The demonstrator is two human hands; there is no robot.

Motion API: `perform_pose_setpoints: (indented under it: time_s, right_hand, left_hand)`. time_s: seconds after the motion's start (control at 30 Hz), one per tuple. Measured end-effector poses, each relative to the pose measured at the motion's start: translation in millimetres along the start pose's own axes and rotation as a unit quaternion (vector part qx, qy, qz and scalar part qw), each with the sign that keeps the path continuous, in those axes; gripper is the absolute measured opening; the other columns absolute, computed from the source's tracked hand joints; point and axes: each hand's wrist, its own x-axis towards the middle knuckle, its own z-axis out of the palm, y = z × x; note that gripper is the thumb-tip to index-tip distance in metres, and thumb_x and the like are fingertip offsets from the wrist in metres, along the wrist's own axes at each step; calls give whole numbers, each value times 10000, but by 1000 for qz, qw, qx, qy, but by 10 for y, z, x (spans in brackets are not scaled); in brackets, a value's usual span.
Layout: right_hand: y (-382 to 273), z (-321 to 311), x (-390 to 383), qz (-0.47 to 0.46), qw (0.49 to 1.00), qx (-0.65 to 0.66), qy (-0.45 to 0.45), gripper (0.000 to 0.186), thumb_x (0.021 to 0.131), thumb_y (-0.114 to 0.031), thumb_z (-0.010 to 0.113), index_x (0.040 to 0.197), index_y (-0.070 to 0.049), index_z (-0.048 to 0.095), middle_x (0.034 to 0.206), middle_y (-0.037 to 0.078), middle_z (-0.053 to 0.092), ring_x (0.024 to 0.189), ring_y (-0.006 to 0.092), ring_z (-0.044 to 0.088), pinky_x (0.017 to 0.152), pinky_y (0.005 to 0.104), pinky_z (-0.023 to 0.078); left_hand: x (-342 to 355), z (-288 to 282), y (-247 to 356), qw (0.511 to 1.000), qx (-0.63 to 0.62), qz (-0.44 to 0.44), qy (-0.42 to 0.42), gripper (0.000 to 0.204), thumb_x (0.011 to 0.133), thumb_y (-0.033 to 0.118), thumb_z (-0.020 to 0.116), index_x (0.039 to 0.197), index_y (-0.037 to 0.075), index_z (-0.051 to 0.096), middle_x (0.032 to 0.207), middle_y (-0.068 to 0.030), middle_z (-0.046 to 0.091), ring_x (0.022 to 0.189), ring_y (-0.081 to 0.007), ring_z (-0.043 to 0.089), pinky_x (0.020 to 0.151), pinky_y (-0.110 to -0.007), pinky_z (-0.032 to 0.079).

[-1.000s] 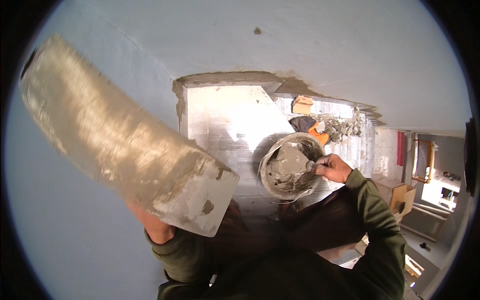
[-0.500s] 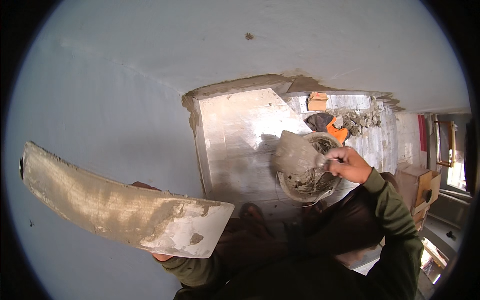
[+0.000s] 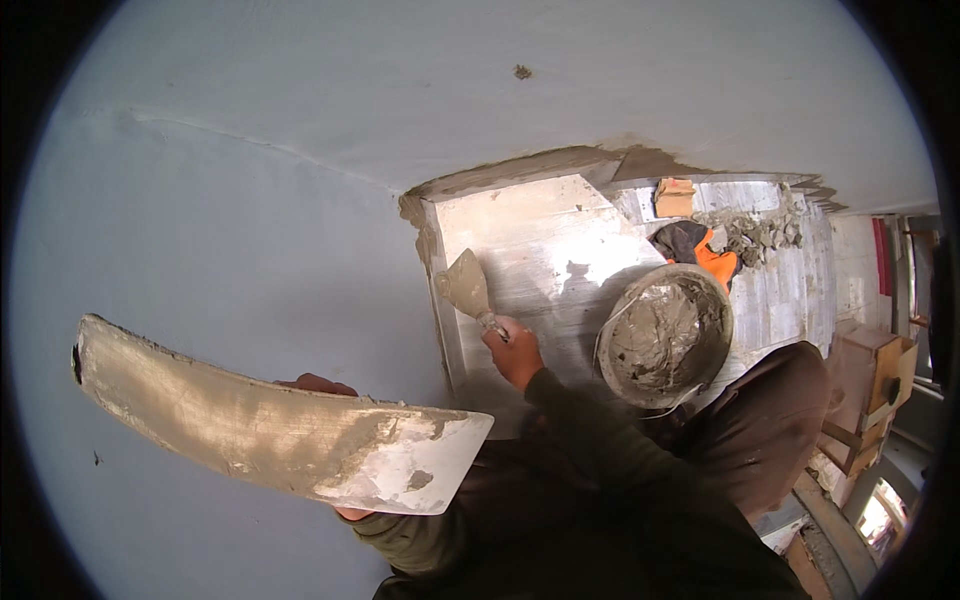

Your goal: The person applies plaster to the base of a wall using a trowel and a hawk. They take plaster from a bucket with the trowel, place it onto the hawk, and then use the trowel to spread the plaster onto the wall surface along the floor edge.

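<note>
My left hand (image 3: 325, 385) grips a long, pale plastering board (image 3: 270, 425) smeared with grey-brown mortar. Its fingers show past the upper edge and part of the hand below, while the board hides the rest. At the board's right end the surface is whiter, with a dark mortar spot. In my right hand (image 3: 517, 350) is a putty knife (image 3: 465, 284), held by the handle, its wide blade coated in mortar. The blade is close to the skirting (image 3: 437, 290) at the foot of the left wall. A bucket (image 3: 727, 335) of wet grey mortar stands right of this hand.
Beyond the bucket lie a black-and-orange cloth-like item (image 3: 715, 258), a tan block (image 3: 674, 198) and mortar rubble (image 3: 762, 235). Blue-grey walls (image 3: 250, 230) meet at the far-left corner. A wooden cabinet (image 3: 868, 385) stands at right. My knee (image 3: 775, 420) is beside the bucket.
My right hand has carried the putty knife from over the bucket leftward to near the skirting. The left hand still grips the board. The whole view has shifted slightly.
</note>
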Motion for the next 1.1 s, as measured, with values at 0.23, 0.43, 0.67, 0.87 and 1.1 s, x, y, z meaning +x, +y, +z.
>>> perform_pose_setpoints:
  time_s: [0.23,0.43,0.67,0.87,1.1]
  right_hand:
    - [-102,611,-70,85,994,18,68,343,800,-245,525,1053,-26,597,886,206,624,872,339,599,772,394,454]
    - [80,752,-21,20,992,14,126,344,800,-219,531,1081,-28,587,919,212,620,879,362,590,791,407,456]
    - [64,984,-75,-8,991,-12,132,401,810,-173,527,1197,-66,520,1038,235,555,970,378,531,830,425,432]
    - [-83,1057,-117,0,994,-11,113,447,811,-180,545,1229,-31,488,1034,239,546,966,386,524,839,418,431]
    - [98,1153,-149,-41,994,-40,95,482,804,-152,556,1258,-23,458,976,218,536,912,373,525,800,422,436]
  left_hand:
    - [116,-119,54,998,-33,-24,-43,389,831,163,606,1144,-22,468,983,-150,506,835,-249,543,612,-334,527]
    - [154,-28,-128,998,-52,-31,-27,357,800,136,641,1074,-40,495,876,-144,492,734,-239,546,494,-307,521]
    - [152,-310,-61,990,-80,-61,-99,394,780,110,658,1100,-44,486,865,-143,474,723,-238,529,505,-312,532]
    - [155,-240,-37,995,-72,-49,-55,284,781,86,640,992,-71,534,797,-143,493,719,-241,575,487,-333,560]
    - [201,-160,-43,996,-59,-43,-59,273,789,103,634,994,-54,545,797,-137,500,702,-220,570,482,-322,559]
